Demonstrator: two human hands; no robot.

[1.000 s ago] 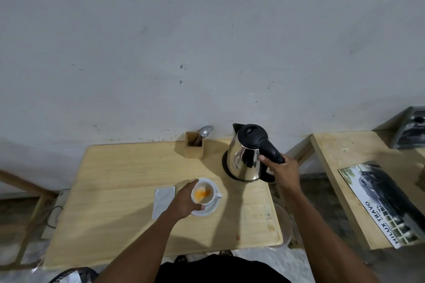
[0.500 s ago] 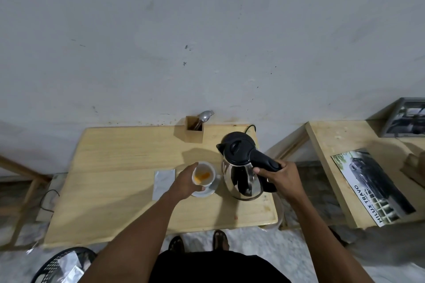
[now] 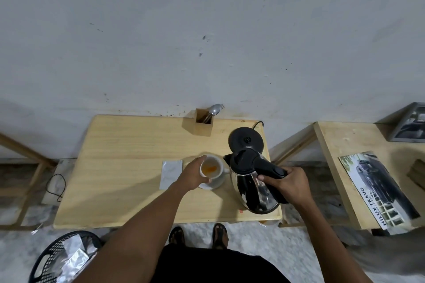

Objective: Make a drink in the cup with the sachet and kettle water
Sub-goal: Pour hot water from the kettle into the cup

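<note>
A white cup with orange powder inside sits on a white saucer on the wooden table. My left hand grips the cup's left side. My right hand is closed around the black handle of the steel kettle, which is lifted and tilted, its spout next to the cup's right rim. The kettle's black base stands bare behind it. A silver sachet lies flat just left of the cup.
A wooden holder with a spoon stands at the table's back edge by the wall. A second table on the right carries a car brochure. A black basket with foil sits on the floor at lower left.
My right hand has lifted the kettle off its base and brought it forward and left, tilted beside the cup. My left hand has stayed on the cup.
</note>
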